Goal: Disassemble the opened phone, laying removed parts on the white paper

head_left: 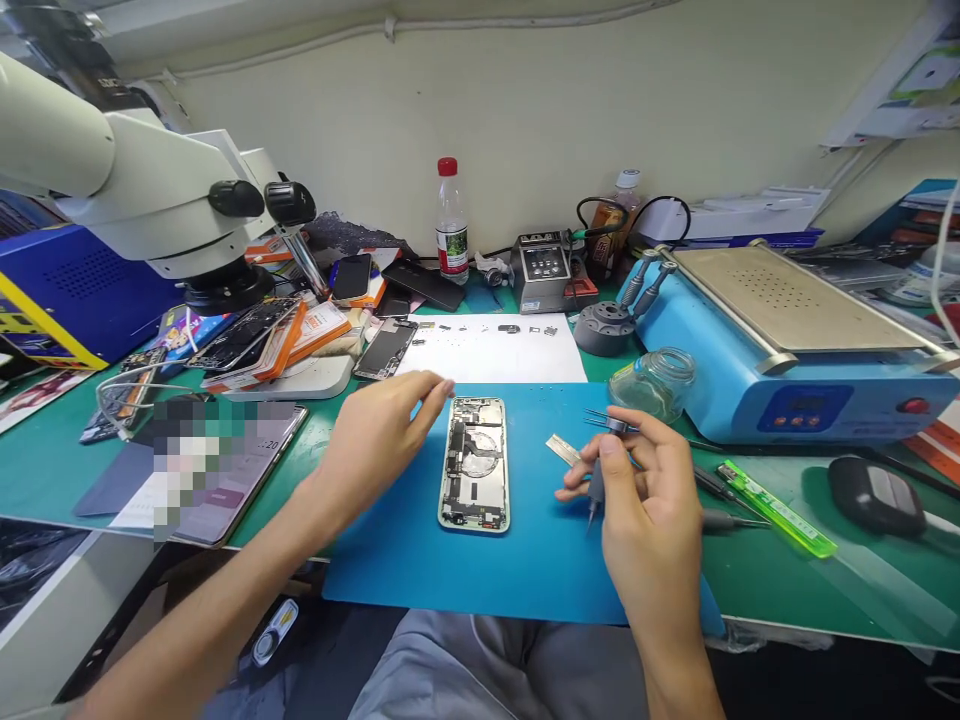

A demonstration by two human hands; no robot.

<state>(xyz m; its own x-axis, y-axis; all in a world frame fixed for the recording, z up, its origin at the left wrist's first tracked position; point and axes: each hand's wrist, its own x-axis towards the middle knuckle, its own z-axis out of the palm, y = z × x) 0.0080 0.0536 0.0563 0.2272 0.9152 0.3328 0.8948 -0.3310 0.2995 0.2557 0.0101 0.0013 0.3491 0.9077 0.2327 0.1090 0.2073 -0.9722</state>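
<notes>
1. The blue mat (420, 575) is the landmark. On it, near its middle, lies the opened phone (475, 490), flat, its inner boards and round coil area facing up.
2. The left hand (382, 430) hangs over the mat's far left part, its fingertips brought close together near the phone's upper left corner. Whether they grip anything, or touch the phone, one cannot tell.
3. The right hand (649, 490) is over the mat's right part, fingers curled around a grey screwdriver (596, 490) whose thin end points down. Thin prongs (598, 415) also jut leftward from this grasp, pointing across the mat.
4. A flat metal piece (562, 449) shows over the mat, just beside the right hand's fingers; whether it is held or lying there cannot be told.
5. Beyond the mat's far edge lies a white sheet (487, 360) with small parts laid out in a row along it.
6. At the mat's far right corner stands a glass jar (651, 388), with a blue machine (739, 400) farther right.
7. Right of the mat lies a bright green case (780, 510); left of it, a phone with a lit screen (247, 465).
</notes>
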